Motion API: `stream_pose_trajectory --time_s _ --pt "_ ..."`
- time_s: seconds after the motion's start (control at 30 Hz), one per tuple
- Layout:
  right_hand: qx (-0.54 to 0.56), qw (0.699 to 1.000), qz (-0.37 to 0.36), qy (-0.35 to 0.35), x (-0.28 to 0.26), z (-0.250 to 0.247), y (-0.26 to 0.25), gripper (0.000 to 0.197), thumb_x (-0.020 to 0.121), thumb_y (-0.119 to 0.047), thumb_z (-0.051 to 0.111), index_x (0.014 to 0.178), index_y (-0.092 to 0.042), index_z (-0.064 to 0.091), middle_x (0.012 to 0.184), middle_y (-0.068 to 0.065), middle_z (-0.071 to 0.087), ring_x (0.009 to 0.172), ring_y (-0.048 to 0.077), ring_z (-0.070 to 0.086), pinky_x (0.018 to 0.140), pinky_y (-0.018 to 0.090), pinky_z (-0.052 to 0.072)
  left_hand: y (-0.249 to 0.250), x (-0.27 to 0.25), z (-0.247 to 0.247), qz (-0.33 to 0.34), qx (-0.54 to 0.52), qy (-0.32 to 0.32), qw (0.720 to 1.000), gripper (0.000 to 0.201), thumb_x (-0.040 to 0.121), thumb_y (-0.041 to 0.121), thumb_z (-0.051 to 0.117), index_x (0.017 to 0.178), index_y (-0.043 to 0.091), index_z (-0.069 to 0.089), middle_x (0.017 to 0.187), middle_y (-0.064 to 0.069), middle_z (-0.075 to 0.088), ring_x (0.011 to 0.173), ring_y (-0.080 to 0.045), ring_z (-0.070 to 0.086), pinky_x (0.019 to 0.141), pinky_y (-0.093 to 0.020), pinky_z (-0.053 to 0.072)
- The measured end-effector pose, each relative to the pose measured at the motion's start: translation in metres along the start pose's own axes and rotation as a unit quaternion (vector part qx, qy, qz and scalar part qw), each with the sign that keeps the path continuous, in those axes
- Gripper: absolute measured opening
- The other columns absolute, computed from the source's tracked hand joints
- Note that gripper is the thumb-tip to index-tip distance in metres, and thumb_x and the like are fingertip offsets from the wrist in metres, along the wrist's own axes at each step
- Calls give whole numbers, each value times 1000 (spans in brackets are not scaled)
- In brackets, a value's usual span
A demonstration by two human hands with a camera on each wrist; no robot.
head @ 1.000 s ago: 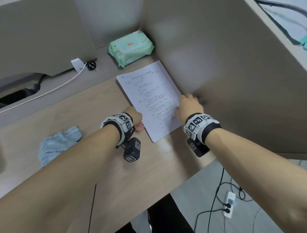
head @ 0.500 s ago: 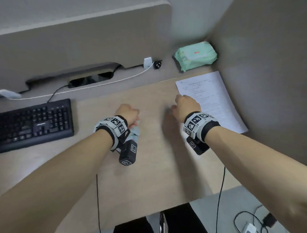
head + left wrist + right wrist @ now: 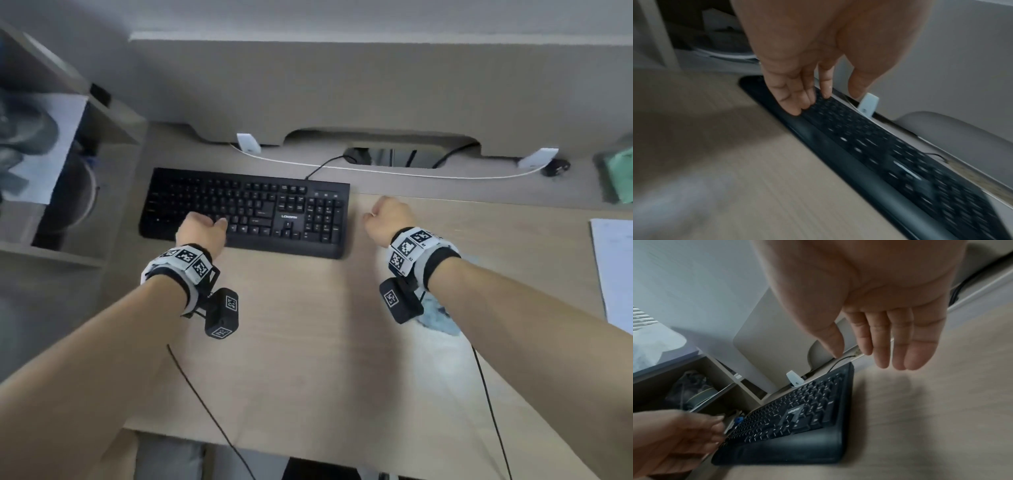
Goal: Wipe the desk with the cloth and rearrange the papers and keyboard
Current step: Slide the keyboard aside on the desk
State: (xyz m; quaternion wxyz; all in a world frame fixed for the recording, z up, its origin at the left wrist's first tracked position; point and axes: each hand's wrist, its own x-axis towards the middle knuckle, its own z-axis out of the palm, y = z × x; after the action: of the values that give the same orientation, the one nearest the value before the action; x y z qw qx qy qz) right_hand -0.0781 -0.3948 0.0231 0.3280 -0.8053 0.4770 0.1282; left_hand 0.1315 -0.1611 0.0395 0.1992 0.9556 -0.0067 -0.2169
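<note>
**Both hands closing on the keyboard**

Over the black keyboard, both hands arrive empty. The left hand hangs above the keyboard's left half, its fingers straight and close together, the tips at or just above the key rows near the front rest; whether they touch cannot be told. The right hand is in the air just beyond the keyboard's right end, apart from it, with fingers loosely extended and the thumb spread a little, holding nothing.

The cloth lies crumpled on the desk to the right of the keyboard and nearer the person, partly hidden under the right forearm. The papers lie further right of the keyboard, at the edge of view. A black cable runs from the keyboard's back edge into the cut-out behind it, crossing a white cable along the rear strip.

The likely step is shifting the keyboard. The risks, as I judge them: a grip on the key field instead of the edges would press keys or let the board tip; a long slide could pull its cable taut or drag the white one; and the right forearm could sweep the cloth off the desk.
</note>
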Motion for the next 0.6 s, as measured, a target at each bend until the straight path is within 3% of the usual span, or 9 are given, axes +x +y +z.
stream_pose_trajectory --time_s 0.1,0.17,0.23,0.33,0.47,0.6 --pt "25 999 30 -3 12 21 -25 32 93 -35 55 111 -8 55 110 13 64 86 28 54 72 30 40 -33 30 -25 -20 -7 21 1000 51 88 40 62 126 8 53 128 -18 58 120 -37 53 103 -40 42" --pt "27 999 47 -1 20 31 -39 33 94 -35 56 111 -7 53 106 13 62 89 29 55 71 29 38 -48 50 -40 -43 -12 19 999 58 87 42 62 131 7 49 131 -18 56 121 -38 53 102 -41 42" --pt "28 998 61 5 25 36 -50 35 94 -35 56 113 -5 52 108 13 61 96 31 58 71 29 38 -58 68 -51 -67 -22 14 997 57 87 46 61 126 5 54 123 -18 61 114 -39 57 96 -42 45" --pt "34 996 77 9 33 38 -58 41 94 -36 56 118 -4 50 115 13 60 89 26 53 72 30 38 -65 88 -60 -82 -32 9 996 59 84 51 60 123 6 55 119 -18 64 109 -40 60 94 -44 46" --pt "43 994 99 12 43 43 -67 48 92 -40 57 124 -5 48 124 15 57 108 33 58 79 33 44 -65 102 -56 -88 -43 -12 995 62 85 50 61 130 8 50 128 -14 59 118 -37 56 101 -43 41" --pt "54 992 113 17 48 47 -71 55 89 -45 59 126 -5 48 126 16 56 111 34 58 88 36 47 -59 111 -47 -81 -78 1 994 61 85 44 64 132 11 44 132 -13 56 120 -36 54 102 -43 39"
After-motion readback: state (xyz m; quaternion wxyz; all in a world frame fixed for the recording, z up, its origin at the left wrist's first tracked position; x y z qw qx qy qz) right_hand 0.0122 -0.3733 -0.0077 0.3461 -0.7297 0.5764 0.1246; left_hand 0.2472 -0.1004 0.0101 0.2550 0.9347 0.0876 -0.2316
